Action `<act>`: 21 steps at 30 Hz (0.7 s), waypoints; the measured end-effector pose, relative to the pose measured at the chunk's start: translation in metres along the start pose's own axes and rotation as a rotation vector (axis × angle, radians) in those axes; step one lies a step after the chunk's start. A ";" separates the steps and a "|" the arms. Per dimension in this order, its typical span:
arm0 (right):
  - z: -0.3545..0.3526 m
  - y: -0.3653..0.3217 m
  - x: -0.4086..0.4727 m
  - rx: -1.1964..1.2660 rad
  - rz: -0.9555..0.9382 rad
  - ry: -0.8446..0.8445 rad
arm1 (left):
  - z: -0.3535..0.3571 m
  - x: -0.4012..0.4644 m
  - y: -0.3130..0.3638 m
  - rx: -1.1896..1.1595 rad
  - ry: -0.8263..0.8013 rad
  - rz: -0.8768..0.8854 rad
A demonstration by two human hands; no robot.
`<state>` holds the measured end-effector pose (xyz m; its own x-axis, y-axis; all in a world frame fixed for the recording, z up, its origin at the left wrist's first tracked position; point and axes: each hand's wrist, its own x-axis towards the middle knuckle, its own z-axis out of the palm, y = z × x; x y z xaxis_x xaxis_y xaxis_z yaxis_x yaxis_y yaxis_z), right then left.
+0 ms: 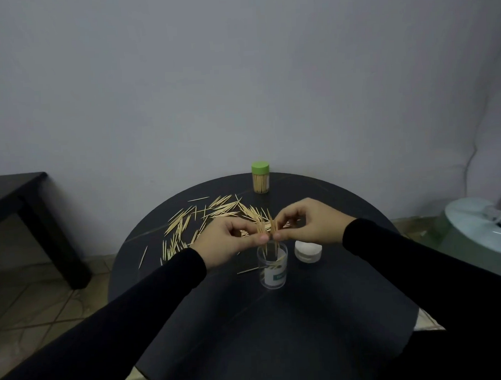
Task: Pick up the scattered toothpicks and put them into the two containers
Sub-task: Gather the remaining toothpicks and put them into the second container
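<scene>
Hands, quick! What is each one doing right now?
Left hand: pinches a bunch of toothpicks over the clear container.
Right hand: pinches the same bunch.

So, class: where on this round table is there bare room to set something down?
Free: the near half of the round table, below the clear container and white lid. Crowded: the far left, strewn with scattered toothpicks, up to the green-lidded jar.

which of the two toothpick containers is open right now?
The clear container right below both hands, lidless with a few toothpicks standing in it. The far one by the wall, the green-lidded jar, is capped and full.
</scene>
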<state>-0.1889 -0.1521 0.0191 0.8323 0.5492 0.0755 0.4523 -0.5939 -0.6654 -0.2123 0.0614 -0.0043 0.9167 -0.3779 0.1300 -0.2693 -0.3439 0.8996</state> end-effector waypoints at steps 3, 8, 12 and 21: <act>-0.001 0.003 0.001 -0.010 0.022 -0.053 | 0.000 0.001 -0.001 0.061 -0.057 -0.005; -0.003 0.005 0.004 -0.006 0.032 -0.082 | -0.005 0.000 -0.004 0.122 -0.034 -0.013; -0.002 0.012 0.012 -0.020 0.075 0.003 | -0.009 0.005 -0.010 0.112 0.100 -0.065; 0.017 0.030 0.037 -0.551 0.193 -0.002 | 0.002 0.015 -0.027 0.521 -0.213 -0.297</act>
<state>-0.1496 -0.1397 -0.0103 0.9160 0.4011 -0.0106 0.3926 -0.9014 -0.1828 -0.1917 0.0635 -0.0275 0.9101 -0.3461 -0.2281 -0.1699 -0.8135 0.5562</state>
